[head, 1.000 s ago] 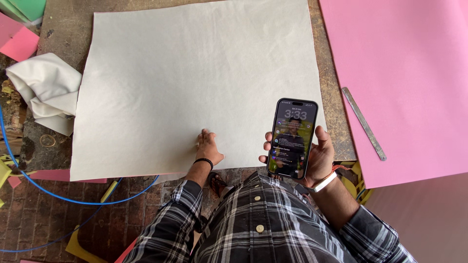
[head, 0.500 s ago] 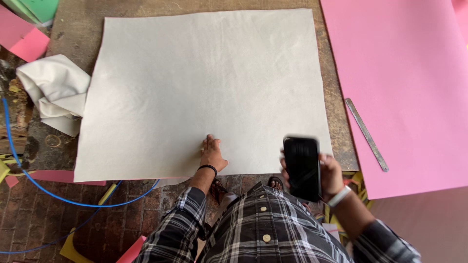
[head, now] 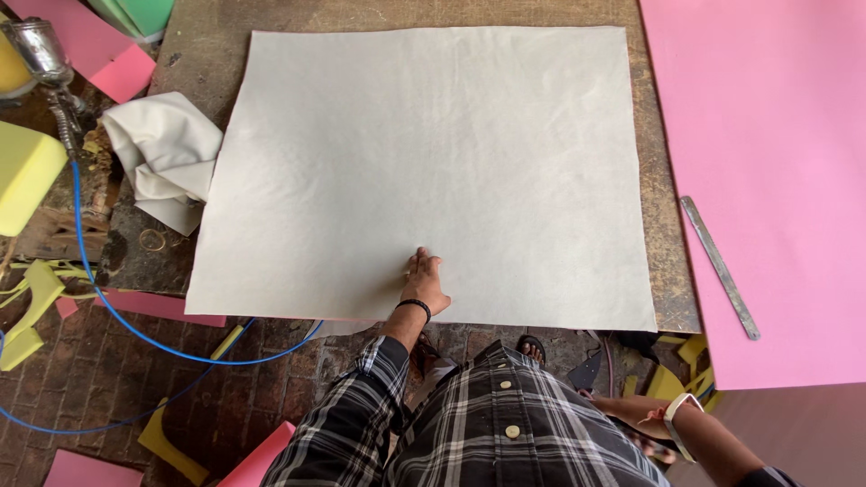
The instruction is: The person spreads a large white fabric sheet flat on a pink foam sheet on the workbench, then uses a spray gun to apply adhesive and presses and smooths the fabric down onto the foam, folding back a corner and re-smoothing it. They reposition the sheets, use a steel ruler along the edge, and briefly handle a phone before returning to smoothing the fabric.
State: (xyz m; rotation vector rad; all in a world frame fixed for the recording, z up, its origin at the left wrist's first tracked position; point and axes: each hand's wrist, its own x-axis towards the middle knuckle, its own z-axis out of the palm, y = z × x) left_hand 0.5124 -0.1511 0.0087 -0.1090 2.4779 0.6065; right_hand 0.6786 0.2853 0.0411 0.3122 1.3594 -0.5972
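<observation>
While the left hand (head: 424, 281) rests flat and unclenched on the grey sheet (head: 433, 171), near its 6 o'clock edge, the sheet already lies spread smooth, unmarked and uncut. The right hand's grip cannot be told, hidden at 5 o'clock.

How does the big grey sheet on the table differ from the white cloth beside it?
The grey sheet is far larger and lies spread flat; the white cloth is small and crumpled in a heap. The left hand rests on the sheet; nothing touches the cloth. Both lie on the worn table.
</observation>
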